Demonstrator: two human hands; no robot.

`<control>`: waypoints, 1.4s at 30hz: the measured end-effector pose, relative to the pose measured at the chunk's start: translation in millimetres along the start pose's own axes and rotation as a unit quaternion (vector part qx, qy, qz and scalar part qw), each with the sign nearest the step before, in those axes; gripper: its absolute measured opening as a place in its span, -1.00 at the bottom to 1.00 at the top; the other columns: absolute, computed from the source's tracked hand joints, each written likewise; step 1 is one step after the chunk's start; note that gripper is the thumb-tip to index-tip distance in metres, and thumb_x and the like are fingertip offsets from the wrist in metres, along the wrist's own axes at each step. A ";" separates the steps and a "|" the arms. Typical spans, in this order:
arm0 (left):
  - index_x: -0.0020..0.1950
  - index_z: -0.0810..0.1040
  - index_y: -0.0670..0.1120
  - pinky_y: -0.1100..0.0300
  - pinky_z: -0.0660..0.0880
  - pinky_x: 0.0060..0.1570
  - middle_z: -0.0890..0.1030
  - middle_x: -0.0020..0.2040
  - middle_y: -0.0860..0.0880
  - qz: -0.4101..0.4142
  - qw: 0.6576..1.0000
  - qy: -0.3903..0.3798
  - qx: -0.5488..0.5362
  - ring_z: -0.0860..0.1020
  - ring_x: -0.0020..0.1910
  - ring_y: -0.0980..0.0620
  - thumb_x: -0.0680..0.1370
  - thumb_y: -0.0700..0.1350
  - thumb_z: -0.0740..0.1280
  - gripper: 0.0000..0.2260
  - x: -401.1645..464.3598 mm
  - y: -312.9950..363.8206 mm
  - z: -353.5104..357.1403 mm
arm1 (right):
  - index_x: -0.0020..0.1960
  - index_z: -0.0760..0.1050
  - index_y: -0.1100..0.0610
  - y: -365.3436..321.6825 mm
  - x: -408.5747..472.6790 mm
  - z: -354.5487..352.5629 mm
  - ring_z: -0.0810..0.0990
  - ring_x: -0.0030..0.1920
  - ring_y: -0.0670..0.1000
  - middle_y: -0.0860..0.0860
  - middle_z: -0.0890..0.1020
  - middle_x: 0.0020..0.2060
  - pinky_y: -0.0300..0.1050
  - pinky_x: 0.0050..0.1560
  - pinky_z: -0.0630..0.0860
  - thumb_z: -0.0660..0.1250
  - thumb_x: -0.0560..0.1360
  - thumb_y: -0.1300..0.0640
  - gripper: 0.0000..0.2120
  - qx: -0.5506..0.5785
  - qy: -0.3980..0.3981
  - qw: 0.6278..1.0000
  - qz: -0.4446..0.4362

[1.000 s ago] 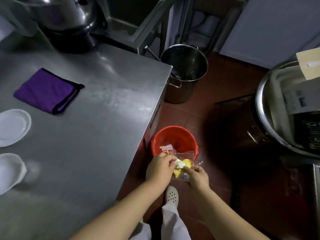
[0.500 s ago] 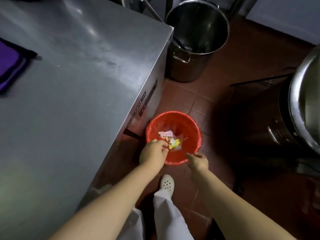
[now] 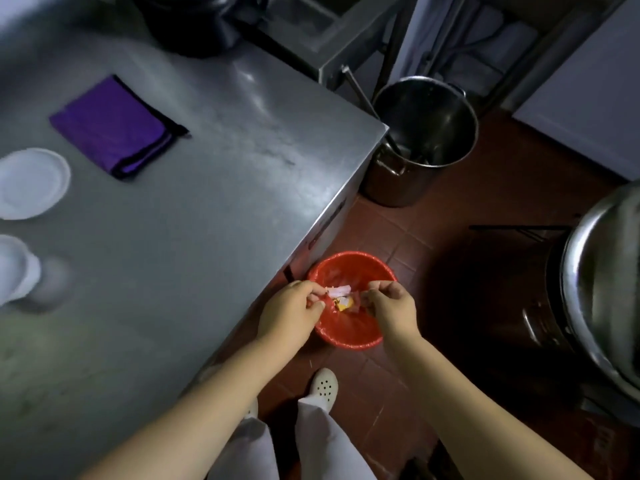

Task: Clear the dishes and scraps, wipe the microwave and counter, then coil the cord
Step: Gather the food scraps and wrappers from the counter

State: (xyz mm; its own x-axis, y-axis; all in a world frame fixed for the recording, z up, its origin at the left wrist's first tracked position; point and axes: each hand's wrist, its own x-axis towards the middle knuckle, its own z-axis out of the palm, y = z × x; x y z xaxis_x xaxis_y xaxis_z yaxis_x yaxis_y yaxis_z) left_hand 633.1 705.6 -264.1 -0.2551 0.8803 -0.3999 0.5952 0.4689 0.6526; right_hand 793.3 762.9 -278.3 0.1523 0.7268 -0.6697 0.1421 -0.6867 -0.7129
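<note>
Both hands hang over the red bin [image 3: 349,336], which sits on the floor right beside the tabletop [image 3: 207,209]. The left hand [image 3: 289,315] is curled at the bin's near left rim and the right hand [image 3: 393,311] is curled at its right rim. They are a little apart. The fingers of each hand are pinched, but I cannot tell if they grip anything, maybe a thin clear liner. The scraps [image 3: 341,299], pink and yellow bits, lie down inside the bin, between the two hands.

I think the step now is getting the scraps into the bin. To do it well, keep both hands right above the bin, open the fingers all the way, and check that nothing sticks or falls on the floor.

Up on the tabletop, far from the bin, lie a folded purple cloth [image 3: 114,128], a white plate [image 3: 31,183] and a white bowl [image 3: 15,268]. Those dishes are not cleared yet, and the cloth looks ready for wiping.
</note>
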 end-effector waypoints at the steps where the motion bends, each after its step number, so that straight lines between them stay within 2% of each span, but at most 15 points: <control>1: -0.01 0.56 0.12 0.33 0.41 -0.26 0.53 -0.13 0.20 0.003 1.000 0.014 -0.009 0.50 -0.19 0.21 0.47 -0.08 0.36 -0.87 -10.1 -1.0 -12.7 | -0.13 0.53 0.13 -9.0 -9.8 6.2 0.62 -0.30 0.00 0.05 0.64 -0.30 -0.07 -0.19 0.59 0.29 0.49 0.31 -0.89 -0.010 -0.012 1.000 -0.011; 5: -0.01 0.57 0.10 0.34 0.39 -0.22 0.56 -0.18 0.18 -0.029 0.996 0.078 -0.032 0.52 -0.19 0.19 0.45 -0.07 0.37 -0.86 -49.3 -24.0 -62.9 | -0.16 0.53 0.09 -35.2 -53.4 40.9 0.60 -0.32 0.06 0.09 0.65 -0.28 0.02 -0.20 0.56 0.32 0.47 0.27 -0.90 -0.077 -0.070 0.992 -0.072; 10: -0.01 0.60 -0.01 0.40 0.30 -0.25 0.64 -0.14 0.07 -0.101 0.979 0.171 -0.049 0.51 -0.23 0.16 0.43 -0.12 0.41 -0.85 -85.8 -86.9 -118.1 | -0.13 0.53 0.17 -46.4 -107.8 107.5 0.55 -0.32 0.01 0.12 0.61 -0.30 -0.23 -0.34 0.49 0.32 0.47 0.36 -0.88 -0.095 -0.157 0.976 -0.115; 15: -0.04 0.64 -0.10 0.12 0.48 -0.11 0.65 -0.13 -0.06 -0.170 0.944 0.281 -0.004 0.58 -0.10 -0.07 0.40 -0.17 0.44 -0.85 -105.1 -158.1 -167.0 | -0.12 0.51 0.20 -35.1 -146.2 166.8 0.53 -0.26 0.03 0.13 0.57 -0.24 -0.16 -0.18 0.49 0.25 0.49 0.42 -0.85 -0.103 -0.195 0.969 -0.116; 20: 0.08 0.60 -0.10 0.05 0.43 -0.04 0.58 -0.03 -0.11 -0.226 0.919 0.320 0.037 0.49 0.02 -0.15 0.37 -0.10 0.47 -0.70 -105.1 -206.3 -193.5 | -0.15 0.52 0.17 -11.1 -162.4 197.8 0.54 -0.33 -0.03 0.13 0.59 -0.25 -0.23 -0.26 0.48 0.22 0.49 0.40 -0.82 -0.124 -0.171 0.971 -0.110; 25: 0.05 0.63 -0.10 0.02 0.43 -0.04 0.59 -0.09 -0.15 -0.173 0.925 0.322 0.100 0.48 -0.06 -0.21 0.30 -0.06 0.52 -0.65 -98.7 -222.2 -202.5 | -0.15 0.51 0.16 5.1 -170.6 212.8 0.54 -0.36 -0.06 0.08 0.61 -0.30 -0.28 -0.30 0.50 0.23 0.49 0.39 -0.82 -0.126 -0.158 0.975 -0.095; 30: -0.19 0.67 -0.10 0.08 0.45 -0.21 0.61 -0.27 -0.08 -0.109 0.927 0.334 0.132 0.47 -0.24 -0.17 0.25 -0.15 0.54 -0.82 -99.3 -226.2 -203.3 | -0.12 0.52 0.17 12.3 -176.8 223.1 0.56 -0.34 -0.05 0.09 0.63 -0.28 -0.23 -0.24 0.52 0.24 0.49 0.39 -0.83 -0.129 -0.148 0.976 -0.095; 35: -0.26 0.69 -0.12 0.10 0.48 -0.32 0.60 -0.36 -0.06 -0.033 0.928 0.343 0.139 0.46 -0.32 -0.16 0.27 -0.24 0.53 -0.90 -106.8 -228.8 -199.0 | -0.13 0.53 0.17 13.0 -182.9 229.8 0.56 -0.35 -0.07 0.08 0.63 -0.30 -0.30 -0.26 0.53 0.23 0.50 0.39 -0.83 -0.125 -0.141 0.977 -0.096; 38: -0.35 0.65 -0.13 0.06 0.47 -0.36 0.56 -0.41 -0.07 -0.025 0.934 0.318 0.163 0.46 -0.34 -0.16 0.27 -0.26 0.51 -0.92 -106.2 -226.2 -203.7 | -0.13 0.52 0.17 13.0 -184.4 231.4 0.56 -0.33 -0.05 0.10 0.63 -0.28 -0.24 -0.21 0.53 0.23 0.50 0.39 -0.82 -0.117 -0.144 0.978 -0.093; 42: -0.49 0.55 -0.16 0.06 0.45 -0.39 0.51 -0.48 -0.10 -0.041 0.941 0.269 0.200 0.45 -0.38 -0.14 0.21 -0.34 0.46 -0.85 -102.5 -212.2 -211.2 | -0.12 0.52 0.16 14.7 -183.5 229.7 0.57 -0.31 -0.04 0.10 0.63 -0.28 -0.18 -0.15 0.54 0.23 0.51 0.38 -0.82 -0.118 -0.144 0.978 -0.098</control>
State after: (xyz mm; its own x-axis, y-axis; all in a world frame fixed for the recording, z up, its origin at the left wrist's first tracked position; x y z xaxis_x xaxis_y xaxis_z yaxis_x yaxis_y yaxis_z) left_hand 372.0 530.9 -225.6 -0.5972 0.8019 0.0171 0.7692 0.5665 0.2956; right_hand 542.7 622.5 -213.7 -0.1766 0.7948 -0.5807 0.3676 -0.4940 -0.7879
